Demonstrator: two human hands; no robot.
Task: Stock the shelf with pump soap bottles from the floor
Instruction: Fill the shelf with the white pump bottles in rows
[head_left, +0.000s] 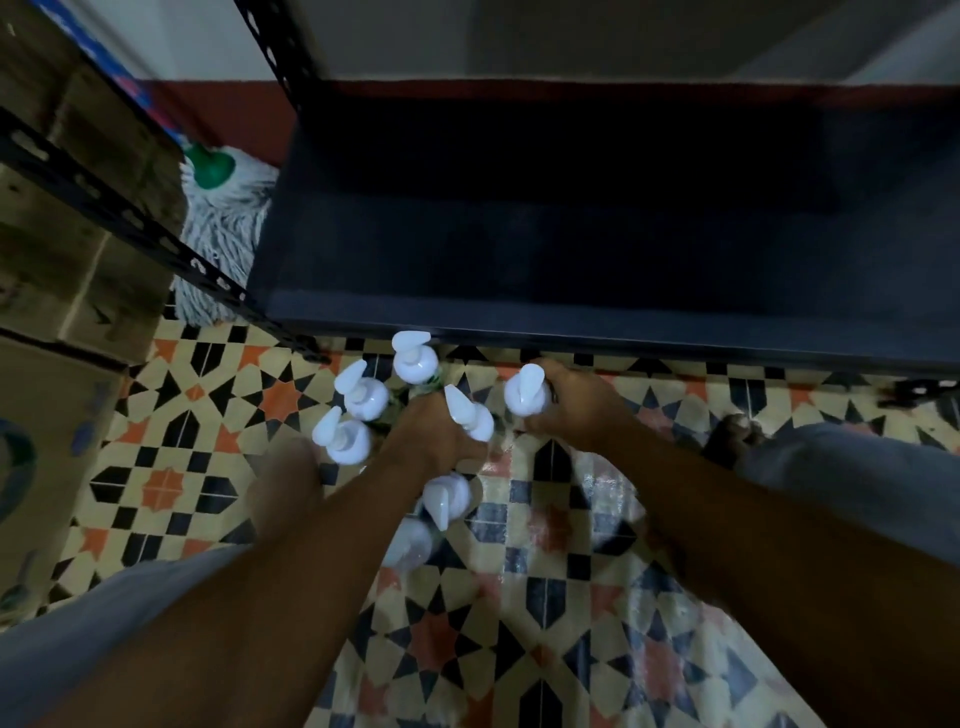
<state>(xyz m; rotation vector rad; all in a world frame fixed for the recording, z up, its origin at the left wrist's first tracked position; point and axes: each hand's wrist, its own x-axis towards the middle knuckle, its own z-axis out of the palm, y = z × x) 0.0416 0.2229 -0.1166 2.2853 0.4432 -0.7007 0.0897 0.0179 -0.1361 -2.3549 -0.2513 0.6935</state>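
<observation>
Several white pump soap bottles stand on the patterned tile floor in front of a dark shelf. My left hand grips one bottle in the middle of the group. My right hand grips another bottle to the right, close to the shelf's front edge. Three loose bottles stand to the left: one nearest the shelf, one beside it, one lower left. Another bottle stands just below my left hand, blurred.
A grey mop head with a green collar lies left of the shelf. A perforated metal upright crosses the left side. Cardboard boxes are stacked at far left. My knees in grey fabric frame the floor at both sides.
</observation>
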